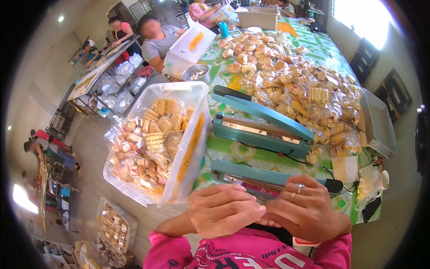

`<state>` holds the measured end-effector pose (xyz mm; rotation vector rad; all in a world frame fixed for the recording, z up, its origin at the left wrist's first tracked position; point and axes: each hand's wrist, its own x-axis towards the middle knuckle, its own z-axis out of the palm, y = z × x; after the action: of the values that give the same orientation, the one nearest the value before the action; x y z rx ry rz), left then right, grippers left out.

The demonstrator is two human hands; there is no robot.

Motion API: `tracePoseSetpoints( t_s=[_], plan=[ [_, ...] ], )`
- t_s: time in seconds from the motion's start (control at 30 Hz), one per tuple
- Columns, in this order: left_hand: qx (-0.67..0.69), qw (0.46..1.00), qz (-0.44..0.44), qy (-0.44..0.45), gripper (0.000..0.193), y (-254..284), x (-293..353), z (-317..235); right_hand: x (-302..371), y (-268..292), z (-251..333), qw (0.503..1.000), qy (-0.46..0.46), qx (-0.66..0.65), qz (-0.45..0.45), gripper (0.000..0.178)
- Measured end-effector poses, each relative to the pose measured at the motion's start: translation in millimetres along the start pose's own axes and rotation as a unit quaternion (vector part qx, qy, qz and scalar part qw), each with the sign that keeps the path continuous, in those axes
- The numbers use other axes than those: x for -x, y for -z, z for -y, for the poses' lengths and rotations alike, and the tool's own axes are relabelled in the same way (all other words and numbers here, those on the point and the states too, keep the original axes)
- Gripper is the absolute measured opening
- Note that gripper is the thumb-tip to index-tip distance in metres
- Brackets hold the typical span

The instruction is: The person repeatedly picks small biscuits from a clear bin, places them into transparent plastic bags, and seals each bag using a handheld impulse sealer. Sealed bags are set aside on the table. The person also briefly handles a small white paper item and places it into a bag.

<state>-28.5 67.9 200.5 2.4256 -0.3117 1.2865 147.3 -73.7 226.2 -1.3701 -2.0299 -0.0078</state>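
The nearer long teal sealer lies on patterned cloth.

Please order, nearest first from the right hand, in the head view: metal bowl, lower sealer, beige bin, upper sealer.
1. Lower sealer: just beyond the right hand.
2. Upper sealer: farther ahead.
3. Metal bowl: farther, left.
4. Beige bin: farthest, ahead.

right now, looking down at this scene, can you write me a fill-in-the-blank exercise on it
1. The two rings are on the person's ____ hand.
2. The clear tub of bagged baked goods stands to the ____ of the nearer teal sealer.
3. Besides white and yellow, the tablecloth is patterned in ____.
4. The person's shirt is bright ____.

Missing words: right; left; green; pink.
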Motion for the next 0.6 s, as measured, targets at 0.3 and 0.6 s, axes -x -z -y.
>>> tracePoseSetpoints(
  t_s=[0.3, 0.6],
  plan=[
    [0.405, 0.823, 0.135, 0.374, 0.062, -86, 73, 37, 19, -2, -7, 0.997, -0.079, 0.003, -0.022, 0.011],
    [0.149, 0.914, 0.257, 0.278, 0.032, -140, 206, -7, 107, -42, -22, 0.925, -0.338, -0.142, 0.096, 0.012]
  ],
)
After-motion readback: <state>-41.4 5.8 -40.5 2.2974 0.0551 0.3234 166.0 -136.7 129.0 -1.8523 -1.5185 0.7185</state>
